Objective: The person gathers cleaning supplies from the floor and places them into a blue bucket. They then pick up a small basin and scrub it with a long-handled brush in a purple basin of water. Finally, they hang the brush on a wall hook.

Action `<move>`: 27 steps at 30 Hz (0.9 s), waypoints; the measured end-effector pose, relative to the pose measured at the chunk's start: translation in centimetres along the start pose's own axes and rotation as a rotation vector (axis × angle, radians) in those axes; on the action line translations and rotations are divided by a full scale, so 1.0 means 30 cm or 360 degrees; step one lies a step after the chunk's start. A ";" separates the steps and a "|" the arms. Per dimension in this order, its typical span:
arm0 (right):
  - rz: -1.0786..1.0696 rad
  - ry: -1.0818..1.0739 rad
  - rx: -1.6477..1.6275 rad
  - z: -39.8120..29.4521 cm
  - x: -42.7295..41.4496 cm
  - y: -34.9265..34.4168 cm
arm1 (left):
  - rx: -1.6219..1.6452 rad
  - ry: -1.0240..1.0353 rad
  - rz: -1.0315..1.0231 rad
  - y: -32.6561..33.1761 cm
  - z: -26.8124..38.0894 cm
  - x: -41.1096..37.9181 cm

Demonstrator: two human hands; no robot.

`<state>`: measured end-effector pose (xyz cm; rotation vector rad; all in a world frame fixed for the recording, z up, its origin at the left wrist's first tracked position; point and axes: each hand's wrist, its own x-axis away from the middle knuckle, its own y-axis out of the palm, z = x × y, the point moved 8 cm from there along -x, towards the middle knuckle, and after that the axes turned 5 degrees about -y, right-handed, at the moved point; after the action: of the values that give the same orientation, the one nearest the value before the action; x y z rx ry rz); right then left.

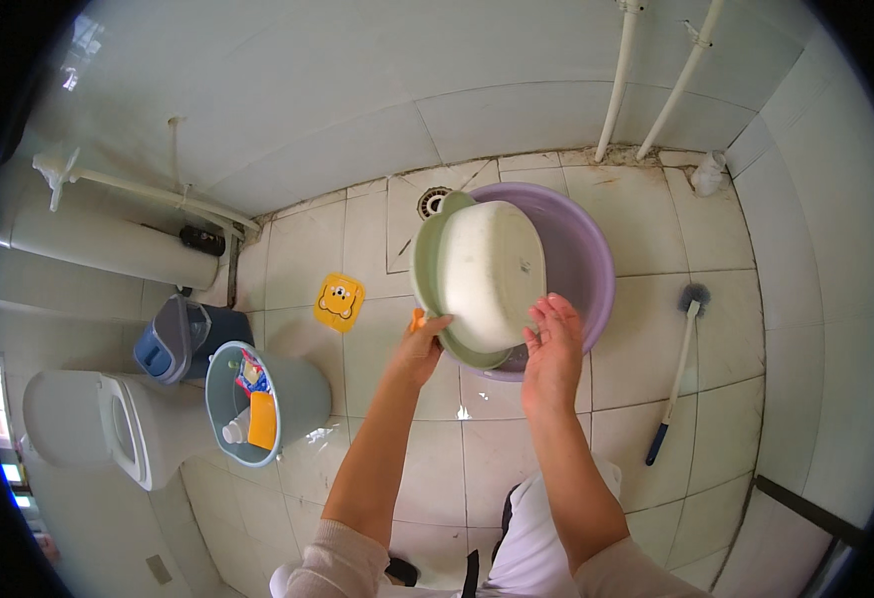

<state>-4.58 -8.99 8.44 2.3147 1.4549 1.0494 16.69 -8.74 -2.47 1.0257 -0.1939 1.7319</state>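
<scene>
A green plastic basin with a whitish underside (489, 276) is tipped on its side over a larger purple basin (585, 247) on the floor. My left hand (416, 351) grips the green basin's near rim, thumb on the outer side. A small orange piece (417, 320) shows by its fingers; whether it is held or part of the rim, I cannot tell. My right hand (554, 351) looks wet and is open, palm turned up beside the basin's base. Whether its fingertips touch the base is unclear. The tilted basin hides the left part of the purple one.
A round floor drain (434, 202) lies behind the basins. Leftward are a yellow bear-face item (339, 302), a light-blue bucket (306, 385) with bottles and packets, a blue-lidded bin (205, 336) and a toilet (126, 426). A long-handled toilet brush (676, 374) lies at right.
</scene>
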 end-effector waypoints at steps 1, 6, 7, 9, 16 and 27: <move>-0.0057 0.0032 0.0049 0.029 -0.017 0.001 | -0.0133 0.0004 -0.0001 0.024 -0.013 -0.011; -0.0665 -0.0152 0.0554 0.185 -0.023 0.113 | -0.0546 0.0131 0.0228 0.045 -0.072 -0.032; -0.0847 -0.0755 0.1158 0.146 0.022 0.195 | -0.0221 0.0151 0.0137 -0.041 -0.107 -0.054; -0.0872 -0.0936 0.1421 0.151 0.049 0.234 | 0.0106 0.0243 -0.0042 0.000 -0.128 -0.044; -0.1020 -0.0915 0.1923 0.221 -0.024 0.210 | -0.0936 0.0821 0.0097 0.195 0.040 0.136; -0.0517 -0.1280 0.1411 -0.130 -0.203 0.087 | -0.1926 0.0446 0.0180 0.337 0.062 -0.031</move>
<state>-6.92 -16.18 9.86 2.3331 1.9777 -0.7150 9.27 -14.74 1.42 -0.1170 -0.9787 1.4278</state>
